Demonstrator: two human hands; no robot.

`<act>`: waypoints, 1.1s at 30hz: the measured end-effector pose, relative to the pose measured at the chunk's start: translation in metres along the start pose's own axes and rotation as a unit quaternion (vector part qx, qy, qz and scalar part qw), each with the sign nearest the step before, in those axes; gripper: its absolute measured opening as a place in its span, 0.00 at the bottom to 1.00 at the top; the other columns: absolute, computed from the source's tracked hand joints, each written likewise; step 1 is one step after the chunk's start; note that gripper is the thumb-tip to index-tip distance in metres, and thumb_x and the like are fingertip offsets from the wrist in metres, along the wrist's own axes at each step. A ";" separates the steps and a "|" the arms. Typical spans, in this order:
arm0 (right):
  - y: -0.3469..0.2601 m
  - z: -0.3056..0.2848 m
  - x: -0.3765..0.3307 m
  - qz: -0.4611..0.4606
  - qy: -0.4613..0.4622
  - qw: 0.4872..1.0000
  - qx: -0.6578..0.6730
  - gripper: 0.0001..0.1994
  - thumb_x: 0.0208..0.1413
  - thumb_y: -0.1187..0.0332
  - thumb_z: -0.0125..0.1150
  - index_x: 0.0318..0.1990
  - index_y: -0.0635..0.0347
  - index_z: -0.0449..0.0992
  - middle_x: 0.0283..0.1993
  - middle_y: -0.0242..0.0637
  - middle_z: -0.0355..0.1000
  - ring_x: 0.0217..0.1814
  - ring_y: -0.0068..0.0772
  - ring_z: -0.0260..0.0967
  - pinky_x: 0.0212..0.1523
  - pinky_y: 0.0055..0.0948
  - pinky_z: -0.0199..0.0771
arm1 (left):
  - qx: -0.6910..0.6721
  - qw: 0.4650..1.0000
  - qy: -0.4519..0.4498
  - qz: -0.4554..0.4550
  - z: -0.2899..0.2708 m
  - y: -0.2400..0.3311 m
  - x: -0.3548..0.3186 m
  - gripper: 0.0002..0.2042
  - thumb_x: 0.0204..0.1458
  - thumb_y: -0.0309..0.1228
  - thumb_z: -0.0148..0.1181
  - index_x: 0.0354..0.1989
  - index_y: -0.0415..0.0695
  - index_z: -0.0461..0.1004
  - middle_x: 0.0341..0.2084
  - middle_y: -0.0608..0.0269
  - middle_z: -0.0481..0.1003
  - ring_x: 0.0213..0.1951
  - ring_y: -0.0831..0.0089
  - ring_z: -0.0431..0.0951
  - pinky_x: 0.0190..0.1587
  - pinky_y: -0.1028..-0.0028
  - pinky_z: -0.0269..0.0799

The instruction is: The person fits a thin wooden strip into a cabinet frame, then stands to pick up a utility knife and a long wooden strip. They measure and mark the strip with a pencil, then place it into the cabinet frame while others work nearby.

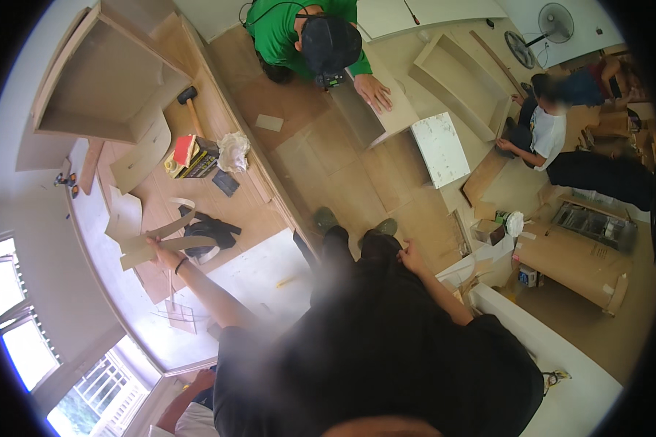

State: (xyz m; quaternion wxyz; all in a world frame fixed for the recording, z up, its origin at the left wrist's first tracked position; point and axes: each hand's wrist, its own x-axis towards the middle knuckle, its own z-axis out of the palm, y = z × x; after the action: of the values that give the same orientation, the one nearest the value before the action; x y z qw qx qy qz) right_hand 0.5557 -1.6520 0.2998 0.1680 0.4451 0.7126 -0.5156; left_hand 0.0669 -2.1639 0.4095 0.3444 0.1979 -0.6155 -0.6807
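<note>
My left hand [157, 249] reaches over the bench at the left and is closed on a thin beige laminate strip [135, 250], whose long pieces curl out to the right. A crumpled black cloth [210, 231] lies beside these strips. Another thin beige sheet [124, 213] lies just beyond the hand. Down by my right thigh, my right hand [410, 256] is closed, its fingers curled against the dark trousers. What it holds, if anything, is hidden.
Farther along the bench are a black-headed mallet [188, 96], a tin [195, 162], crumpled plastic [233, 151] and an open cabinet box [95, 84]. Across the floor a person in green [299, 33] leans on a panel [393, 116]. Others work at the right near a wooden frame [463, 87].
</note>
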 end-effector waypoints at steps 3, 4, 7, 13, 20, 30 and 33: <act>0.004 0.004 0.010 -0.016 -0.008 1.000 -0.009 0.23 0.59 0.76 0.52 0.61 0.66 0.56 0.31 0.43 0.75 0.30 0.33 0.75 0.34 0.32 0.76 | -0.057 0.998 -0.014 0.005 -0.004 0.035 -0.002 0.19 0.59 0.32 0.62 0.55 0.35 0.68 0.50 0.50 0.77 0.42 0.70 0.75 0.46 0.70 0.72; 0.005 0.006 0.013 0.000 -0.011 1.000 -0.011 0.22 0.59 0.75 0.52 0.61 0.65 0.56 0.31 0.43 0.75 0.30 0.32 0.75 0.34 0.32 0.76 | -0.052 0.999 -0.006 0.009 -0.006 0.044 -0.004 0.20 0.59 0.32 0.62 0.55 0.35 0.68 0.50 0.50 0.77 0.42 0.71 0.75 0.46 0.71 0.72; 0.010 0.012 0.022 0.008 -0.013 1.000 0.000 0.21 0.60 0.75 0.52 0.60 0.64 0.58 0.31 0.43 0.75 0.29 0.32 0.75 0.33 0.32 0.76 | -0.040 0.999 0.009 0.021 -0.012 0.075 -0.007 0.21 0.59 0.33 0.62 0.56 0.33 0.68 0.49 0.51 0.77 0.43 0.71 0.75 0.47 0.71 0.71; 0.016 0.015 0.025 -0.004 -0.018 1.000 -0.006 0.19 0.59 0.75 0.52 0.57 0.65 0.61 0.31 0.43 0.76 0.29 0.32 0.76 0.33 0.32 0.76 | 0.007 1.000 0.006 0.022 -0.020 0.141 -0.025 0.21 0.56 0.35 0.66 0.52 0.32 0.71 0.45 0.52 0.79 0.42 0.73 0.76 0.42 0.75 0.69; 0.007 0.016 0.030 -0.029 -0.051 0.998 -0.013 0.15 0.60 0.74 0.51 0.53 0.65 0.65 0.33 0.42 0.76 0.30 0.30 0.74 0.34 0.32 0.76 | 0.046 0.995 -0.086 -0.025 -0.028 0.190 -0.044 0.21 0.53 0.35 0.69 0.50 0.35 0.73 0.45 0.55 0.79 0.45 0.74 0.76 0.42 0.75 0.67; -0.086 0.058 0.050 -0.168 -0.158 0.973 -0.019 0.17 0.61 0.69 0.56 0.56 0.63 0.66 0.38 0.38 0.75 0.35 0.27 0.74 0.39 0.29 0.75 | -0.061 0.950 -0.273 -0.138 -0.067 0.209 -0.059 0.18 0.58 0.29 0.62 0.54 0.34 0.68 0.40 0.53 0.78 0.31 0.82 0.70 0.31 0.82 0.64; -0.177 0.080 0.027 -0.283 -0.182 0.941 -0.032 0.22 0.58 0.69 0.62 0.59 0.62 0.65 0.47 0.43 0.76 0.42 0.35 0.76 0.46 0.31 0.76 | -0.100 0.933 -0.305 -0.163 -0.067 0.211 -0.070 0.18 0.58 0.28 0.62 0.54 0.34 0.68 0.36 0.54 0.79 0.25 0.83 0.68 0.29 0.83 0.63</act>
State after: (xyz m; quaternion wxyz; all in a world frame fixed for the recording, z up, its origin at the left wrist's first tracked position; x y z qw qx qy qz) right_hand 0.3805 -1.7232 0.3512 0.1560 0.1182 0.7824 -0.5912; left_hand 0.2091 -2.1621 0.5936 0.0421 0.0429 -0.5793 -0.8129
